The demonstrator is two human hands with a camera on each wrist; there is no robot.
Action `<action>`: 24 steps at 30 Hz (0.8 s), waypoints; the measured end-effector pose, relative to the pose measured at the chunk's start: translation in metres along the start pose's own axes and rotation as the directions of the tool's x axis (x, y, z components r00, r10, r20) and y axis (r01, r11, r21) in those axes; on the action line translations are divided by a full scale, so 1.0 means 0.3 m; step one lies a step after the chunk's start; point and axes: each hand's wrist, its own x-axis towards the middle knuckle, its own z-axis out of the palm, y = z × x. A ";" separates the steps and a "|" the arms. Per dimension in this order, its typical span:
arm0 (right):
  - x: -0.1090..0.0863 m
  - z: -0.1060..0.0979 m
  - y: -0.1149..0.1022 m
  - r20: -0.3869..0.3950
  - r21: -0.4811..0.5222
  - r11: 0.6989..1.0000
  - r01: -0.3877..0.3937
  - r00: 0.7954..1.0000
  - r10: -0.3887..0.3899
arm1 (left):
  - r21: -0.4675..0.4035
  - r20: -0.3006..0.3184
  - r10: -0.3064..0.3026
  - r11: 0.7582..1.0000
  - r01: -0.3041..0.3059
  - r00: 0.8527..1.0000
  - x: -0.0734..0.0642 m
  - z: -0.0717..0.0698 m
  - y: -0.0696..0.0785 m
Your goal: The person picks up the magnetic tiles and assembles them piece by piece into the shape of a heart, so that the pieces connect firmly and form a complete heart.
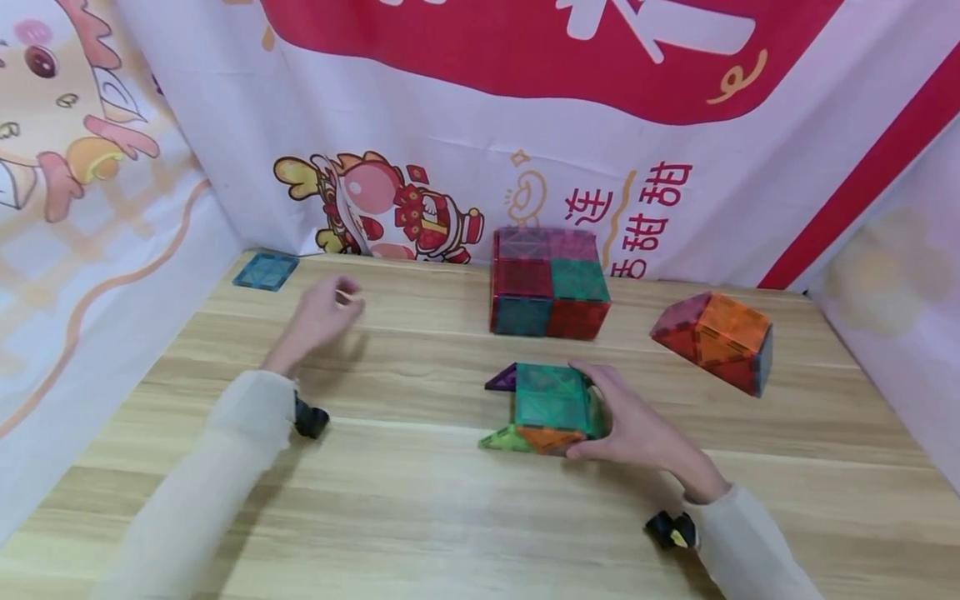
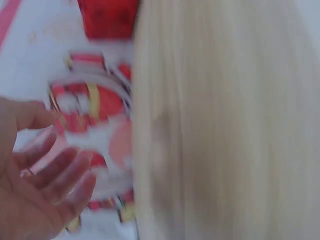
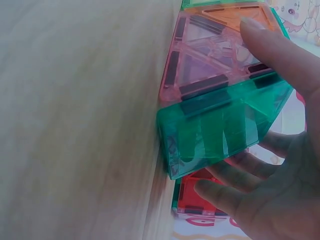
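My right hand [image 1: 637,421] holds a small structure of translucent magnetic tiles [image 1: 553,398], its thumb on the near side and its fingers on the far side. The structure has a green top, orange and pink side triangles, and purple and light-green triangles sticking out to the left. In the right wrist view, the thumb lies against the orange triangle [image 3: 245,16] above a green end tile [image 3: 220,132]. Over the back left of the table, my left hand [image 1: 318,321] is loosely curled and holds nothing; a flat blue tile [image 1: 266,272] lies nearest it.
A box of red, green, blue and purple magnetic tiles [image 1: 551,283] stands at the back centre. Another tile block [image 1: 716,340], orange, red and blue, is to the right. Printed cloth walls [image 1: 450,117] enclose the wooden table [image 1: 405,508] at the back and sides.
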 end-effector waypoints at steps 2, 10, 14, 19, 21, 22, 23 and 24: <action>0.001 0.000 -0.001 0.006 0.001 1.000 -0.008 1.000 0.008 | 0.038 -0.051 -0.049 0.998 0.051 0.997 0.019 -0.057 -0.059; -0.006 -0.003 0.000 0.004 -0.007 1.000 -0.030 1.000 0.031 | 0.167 -0.084 -0.215 0.960 0.226 0.973 0.110 -0.200 -0.260; -0.013 -0.013 0.003 0.004 -0.021 0.999 -0.032 0.999 0.032 | 0.196 -0.095 -0.250 0.944 0.265 0.963 0.150 -0.244 -0.313; -0.014 -0.022 0.005 0.011 -0.028 0.999 -0.036 0.999 0.036 | 0.227 -0.044 -0.323 0.918 0.324 0.945 0.191 -0.279 -0.349; -0.011 -0.020 0.006 0.015 -0.031 0.999 -0.038 0.999 0.038 | 0.257 0.006 -0.373 0.897 0.359 0.928 0.198 -0.285 -0.362; -0.010 -0.017 0.007 0.020 -0.029 0.999 -0.041 0.999 0.041 | 0.277 0.035 -0.396 0.886 0.372 0.917 0.198 -0.287 -0.368; -0.009 -0.014 0.007 0.025 -0.025 0.999 -0.044 0.999 0.044 | 0.300 0.070 -0.419 0.874 0.382 0.905 0.197 -0.289 -0.374; -0.007 -0.010 0.008 0.031 -0.021 0.999 -0.047 0.998 0.048 | 0.332 0.104 -0.438 0.861 0.384 0.893 0.197 -0.289 -0.381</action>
